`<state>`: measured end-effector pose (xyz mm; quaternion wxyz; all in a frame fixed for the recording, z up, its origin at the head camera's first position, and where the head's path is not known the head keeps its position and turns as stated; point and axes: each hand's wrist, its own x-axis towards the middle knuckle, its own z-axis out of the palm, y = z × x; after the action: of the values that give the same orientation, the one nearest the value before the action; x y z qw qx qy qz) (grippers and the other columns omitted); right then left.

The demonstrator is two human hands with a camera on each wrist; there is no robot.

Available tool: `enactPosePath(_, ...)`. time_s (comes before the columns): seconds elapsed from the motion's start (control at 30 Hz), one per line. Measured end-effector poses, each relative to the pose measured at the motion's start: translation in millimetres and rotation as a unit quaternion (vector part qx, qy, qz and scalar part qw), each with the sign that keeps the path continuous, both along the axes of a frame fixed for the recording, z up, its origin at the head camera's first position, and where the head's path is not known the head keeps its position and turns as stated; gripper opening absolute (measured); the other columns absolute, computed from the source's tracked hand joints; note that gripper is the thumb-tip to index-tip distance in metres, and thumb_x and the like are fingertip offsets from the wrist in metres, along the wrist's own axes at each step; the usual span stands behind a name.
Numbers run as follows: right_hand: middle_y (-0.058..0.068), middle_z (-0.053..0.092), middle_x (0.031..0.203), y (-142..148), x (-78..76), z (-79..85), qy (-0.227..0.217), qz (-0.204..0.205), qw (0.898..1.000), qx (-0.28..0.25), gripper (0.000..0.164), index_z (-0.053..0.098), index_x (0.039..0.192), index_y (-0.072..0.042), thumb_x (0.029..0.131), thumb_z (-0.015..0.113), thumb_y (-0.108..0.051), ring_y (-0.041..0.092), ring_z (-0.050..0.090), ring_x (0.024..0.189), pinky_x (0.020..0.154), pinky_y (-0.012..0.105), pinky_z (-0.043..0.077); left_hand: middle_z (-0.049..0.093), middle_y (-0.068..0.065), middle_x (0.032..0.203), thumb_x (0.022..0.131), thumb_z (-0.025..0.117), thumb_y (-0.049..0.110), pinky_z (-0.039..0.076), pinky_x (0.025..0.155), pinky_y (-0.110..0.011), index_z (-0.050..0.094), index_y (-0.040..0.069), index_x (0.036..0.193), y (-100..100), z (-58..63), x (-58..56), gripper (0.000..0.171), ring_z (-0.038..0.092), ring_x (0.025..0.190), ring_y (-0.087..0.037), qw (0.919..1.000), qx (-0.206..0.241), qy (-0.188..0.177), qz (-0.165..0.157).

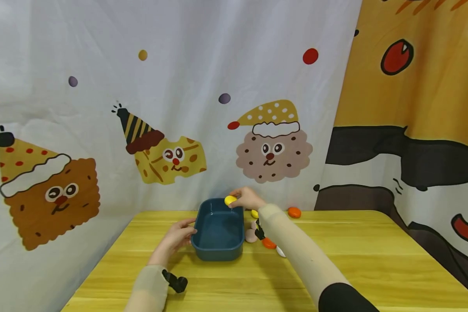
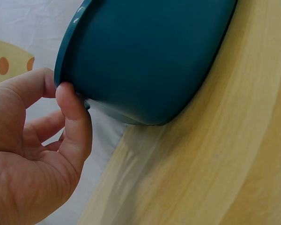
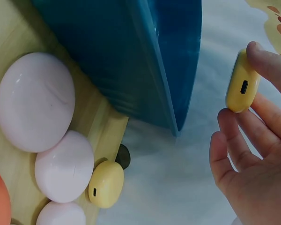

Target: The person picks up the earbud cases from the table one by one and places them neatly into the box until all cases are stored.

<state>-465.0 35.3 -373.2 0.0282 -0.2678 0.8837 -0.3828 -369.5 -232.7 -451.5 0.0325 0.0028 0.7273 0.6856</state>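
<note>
A yellow slotted case was pinched by the right hand; the teal bin's rim was gripped by the left hand.

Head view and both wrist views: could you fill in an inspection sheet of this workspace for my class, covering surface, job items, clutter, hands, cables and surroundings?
Surface: wood-grain table.
Job items: teal bin, upright on the table; yellow case, held near the bin's far right corner.
Clutter: right of the bin, other yellow case, pink pieces, two orange pieces and white piece, partly hidden by the right sleeve.
Left hand: pinches the bin's left rim.
Right hand: pinches the yellow case.
Cables: nothing seen.
Surroundings: curtain printed with cartoon faces.
</note>
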Motion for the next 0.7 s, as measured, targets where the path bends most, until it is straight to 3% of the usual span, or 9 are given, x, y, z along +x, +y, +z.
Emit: enactPosePath(0.7, 0.014, 0.064, 0.119, -24, -4.6, -3.2, -0.018, -0.039, 0.999, -0.029, 0.048, 0.064, 0.123, 0.003, 0.080, 0.079, -0.013, 0.024, 0.061, 0.102, 0.084, 0.032, 0.051, 0.059, -0.008, 0.085, 0.086, 0.059, -0.001, 0.046, 0.057, -0.027, 0.046, -0.003, 0.141, 0, -2.5, -3.5, 0.057, 0.050, 0.061, -0.013, 0.9999, 0.010, 0.002, -0.003)
